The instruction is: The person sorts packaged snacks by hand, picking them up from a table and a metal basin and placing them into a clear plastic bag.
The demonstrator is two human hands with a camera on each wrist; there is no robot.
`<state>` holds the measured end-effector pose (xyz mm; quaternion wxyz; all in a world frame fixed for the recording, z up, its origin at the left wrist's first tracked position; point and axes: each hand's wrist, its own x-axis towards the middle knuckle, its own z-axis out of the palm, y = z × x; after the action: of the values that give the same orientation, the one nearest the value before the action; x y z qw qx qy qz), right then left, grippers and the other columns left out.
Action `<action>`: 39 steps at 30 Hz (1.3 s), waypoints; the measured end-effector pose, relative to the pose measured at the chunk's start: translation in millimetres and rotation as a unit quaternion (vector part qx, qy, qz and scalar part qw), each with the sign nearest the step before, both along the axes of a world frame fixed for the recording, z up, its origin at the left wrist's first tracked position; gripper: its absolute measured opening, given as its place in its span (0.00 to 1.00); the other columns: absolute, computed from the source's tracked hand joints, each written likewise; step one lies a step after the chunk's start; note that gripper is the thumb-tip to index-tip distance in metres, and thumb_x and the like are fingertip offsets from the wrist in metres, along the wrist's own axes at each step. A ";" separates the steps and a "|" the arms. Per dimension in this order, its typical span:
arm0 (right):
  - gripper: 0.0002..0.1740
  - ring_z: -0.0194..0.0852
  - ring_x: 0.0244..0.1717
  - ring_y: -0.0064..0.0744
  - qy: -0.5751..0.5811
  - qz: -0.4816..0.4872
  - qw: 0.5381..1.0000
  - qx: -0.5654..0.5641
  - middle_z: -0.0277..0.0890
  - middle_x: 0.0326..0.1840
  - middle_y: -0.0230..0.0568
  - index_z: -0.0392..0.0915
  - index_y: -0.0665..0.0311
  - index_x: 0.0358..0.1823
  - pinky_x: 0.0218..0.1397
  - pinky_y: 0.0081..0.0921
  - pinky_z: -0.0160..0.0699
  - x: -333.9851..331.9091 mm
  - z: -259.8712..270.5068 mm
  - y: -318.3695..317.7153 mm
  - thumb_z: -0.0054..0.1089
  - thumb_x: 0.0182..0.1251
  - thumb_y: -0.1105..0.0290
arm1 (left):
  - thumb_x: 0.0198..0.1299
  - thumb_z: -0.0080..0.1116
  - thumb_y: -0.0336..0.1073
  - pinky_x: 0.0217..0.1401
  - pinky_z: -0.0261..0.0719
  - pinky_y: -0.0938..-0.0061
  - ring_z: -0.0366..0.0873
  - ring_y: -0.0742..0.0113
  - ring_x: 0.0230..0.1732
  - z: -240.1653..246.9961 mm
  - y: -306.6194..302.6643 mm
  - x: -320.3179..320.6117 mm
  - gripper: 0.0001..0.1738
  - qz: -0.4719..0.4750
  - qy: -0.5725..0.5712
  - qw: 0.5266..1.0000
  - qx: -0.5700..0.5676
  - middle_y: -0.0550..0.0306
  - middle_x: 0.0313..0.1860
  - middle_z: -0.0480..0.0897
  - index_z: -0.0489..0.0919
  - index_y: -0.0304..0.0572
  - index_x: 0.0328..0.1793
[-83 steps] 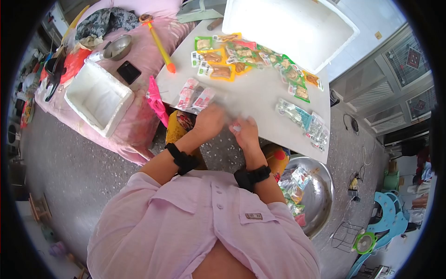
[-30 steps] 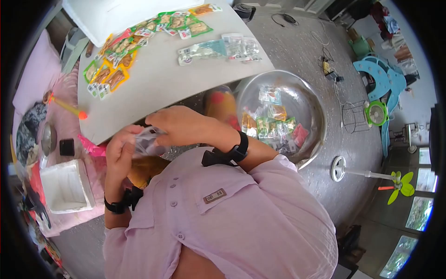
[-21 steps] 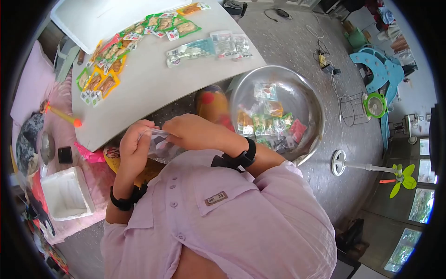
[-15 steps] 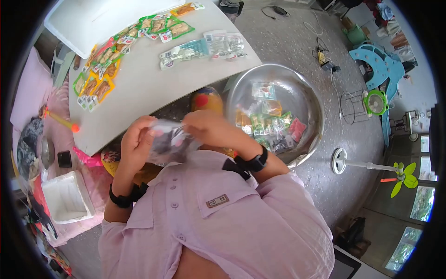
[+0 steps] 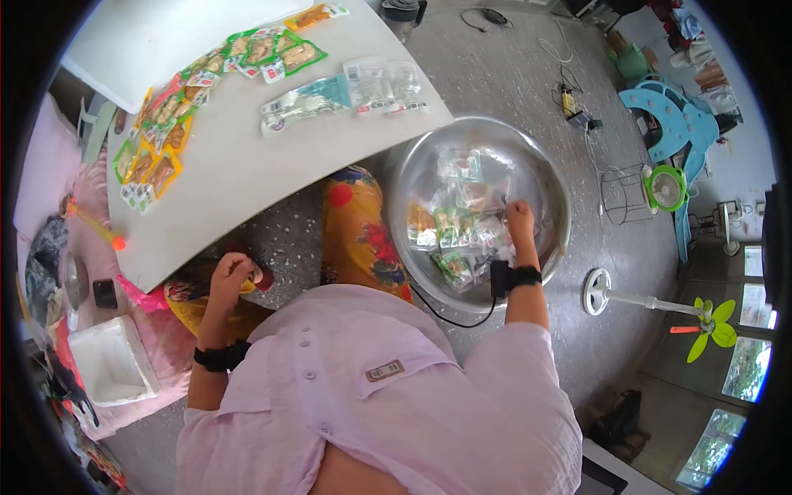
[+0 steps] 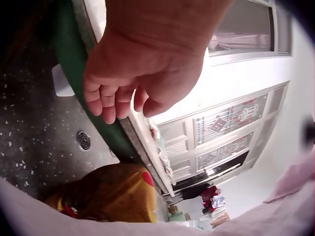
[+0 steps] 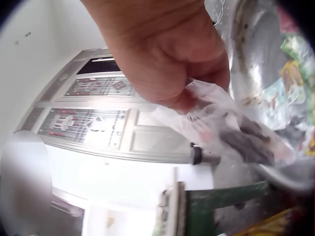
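My right hand (image 5: 520, 224) reaches over the big metal basin (image 5: 551, 177) on the floor. In the right wrist view its thumb and fingers pinch the top of a clear plastic packet (image 7: 248, 140) with dark pieces inside, which hangs down by the basin's rim. Inside the basin lie several food packets (image 5: 462, 227), among them green, orange and teal ones. My left hand (image 5: 229, 279) hangs by the table's near edge above my lap. Its fingers are loosely curled in the left wrist view and hold nothing.
On the white table (image 5: 272, 169) lie a row of green and yellow food packets (image 5: 276, 51) and some clear packets (image 5: 384, 87). A large foam box (image 5: 165, 41) stands behind them. A small foam box (image 5: 115, 363) sits on the pink bed to the left.
Both hands held the clear packet over my lap. My left hand has let go of it, and the right hand has carried it right to the basin. The head view has turned right.
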<state>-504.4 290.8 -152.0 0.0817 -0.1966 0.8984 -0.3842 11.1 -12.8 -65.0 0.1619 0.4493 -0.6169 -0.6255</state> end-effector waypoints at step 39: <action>0.10 0.68 0.31 0.24 -0.020 0.132 0.976 -0.170 0.69 0.31 0.38 0.67 0.69 0.36 0.28 0.20 0.70 103.4 34.5 -192.2 0.45 0.56 0.69 | 0.53 0.47 0.29 0.30 0.64 0.86 0.64 0.80 0.27 21.0 -46.1 170.3 0.05 0.379 -0.059 0.891 -0.245 0.66 0.24 0.69 0.72 0.37 0.35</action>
<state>-401.0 98.7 -117.5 0.1154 -0.3169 0.7838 -0.5214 181.4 -58.9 -44.0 0.4548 0.6310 -0.5420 -0.3183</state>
